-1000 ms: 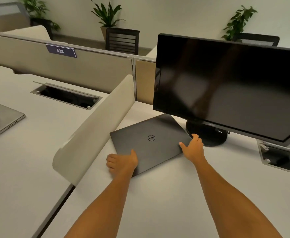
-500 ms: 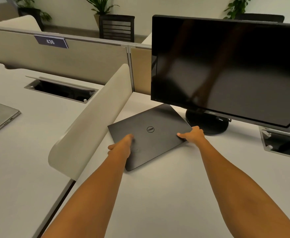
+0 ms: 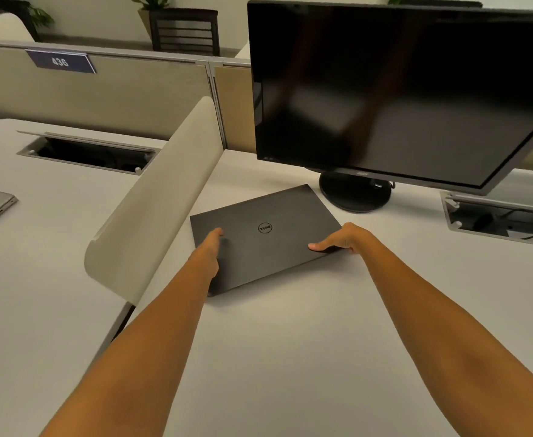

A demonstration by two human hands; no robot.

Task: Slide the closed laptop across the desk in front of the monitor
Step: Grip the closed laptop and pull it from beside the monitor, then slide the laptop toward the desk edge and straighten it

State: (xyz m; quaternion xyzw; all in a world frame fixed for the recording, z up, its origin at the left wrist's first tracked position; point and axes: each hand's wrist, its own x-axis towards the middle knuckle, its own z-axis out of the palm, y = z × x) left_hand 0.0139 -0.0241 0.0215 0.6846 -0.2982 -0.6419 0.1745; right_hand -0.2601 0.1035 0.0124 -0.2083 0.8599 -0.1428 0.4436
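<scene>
Dark closed laptop [image 3: 265,238] lies flat under both hands.

Two bare forearms enter from the lower edge of the frame, no sleeves, watch, bands or rings visible. Left hand [image 3: 208,250] sits centre-left, right hand [image 3: 342,239] centre-right; both ungloved. Fingernails short where visible, thumb of right hand shows.

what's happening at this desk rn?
A person has both hands on a closed dark laptop lying on the white desk in front of the monitor. The left hand rests flat on the lid; the right hand grips its right edge. The laptop sits angled, near the monitor's base.
</scene>
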